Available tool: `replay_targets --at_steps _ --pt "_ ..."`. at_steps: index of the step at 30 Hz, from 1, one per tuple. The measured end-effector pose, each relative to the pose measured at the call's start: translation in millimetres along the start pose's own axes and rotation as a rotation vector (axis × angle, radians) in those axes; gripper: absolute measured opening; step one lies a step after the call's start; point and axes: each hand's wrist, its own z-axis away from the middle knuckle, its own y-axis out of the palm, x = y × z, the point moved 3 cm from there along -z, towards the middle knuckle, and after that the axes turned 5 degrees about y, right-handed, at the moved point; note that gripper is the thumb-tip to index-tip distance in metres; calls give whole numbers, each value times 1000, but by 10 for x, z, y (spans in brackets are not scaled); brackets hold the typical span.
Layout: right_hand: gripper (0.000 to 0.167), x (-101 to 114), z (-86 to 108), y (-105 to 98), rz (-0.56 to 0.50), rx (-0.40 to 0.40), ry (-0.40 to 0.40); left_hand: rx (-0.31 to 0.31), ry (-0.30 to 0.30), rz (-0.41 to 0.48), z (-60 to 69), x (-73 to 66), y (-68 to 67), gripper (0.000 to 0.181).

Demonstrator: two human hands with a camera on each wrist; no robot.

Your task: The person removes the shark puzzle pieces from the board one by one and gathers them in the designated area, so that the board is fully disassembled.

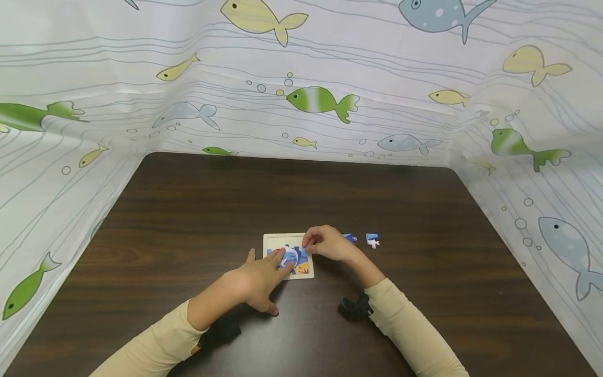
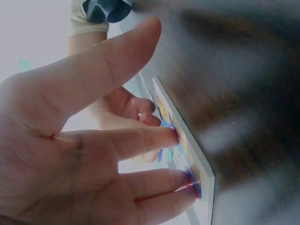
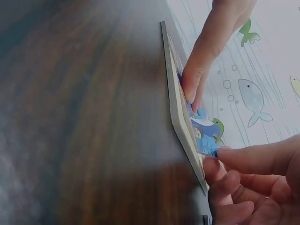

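Observation:
A small puzzle in a pale frame (image 1: pixel 288 235) lies on the dark table, its lower part filled with blue and orange pieces. My left hand (image 1: pixel 256 280) rests spread over its left side; in the left wrist view the left hand (image 2: pixel 89 140) presses several straight fingertips on the pieces. At the frame's right edge my right hand (image 1: pixel 328 244) pinches a blue piece (image 3: pixel 208 145) between thumb and finger, as the right wrist view shows the right hand (image 3: pixel 262 180) doing. How far that piece sits in the frame I cannot tell.
Right of the frame lie a blue and purple piece (image 1: pixel 349 237), partly behind the right hand, and a blue and white piece (image 1: pixel 372 240). A white sheet with printed fish (image 1: pixel 330 63) stands around the table's back and sides. Dark devices are strapped at both wrists.

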Motion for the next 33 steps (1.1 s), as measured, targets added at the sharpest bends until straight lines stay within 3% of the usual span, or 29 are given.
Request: replay_targets --at_steps 7,11,16,25,29,33 --pt "5 -19 -22 -46 -65 -39 34 -3 -7 13 -1 -3 11 96" --pt "8 -108 6 -210 -125 -50 70 1 -7 18 -9 -7 29 97" --pt "17 -339 237 -564 -198 -62 134 4 2 26 -35 -28 49 98" --pt "30 -1033 844 -1024 -240 -83 316 38 -5 13 -21 -18 46 99" --pt "26 -1160 941 -1099 -211 -64 365 23 -11 5 -11 3 27 99" --pt "25 -1161 935 -1132 -162 -29 360 9 -14 12 -4 10 22 99"
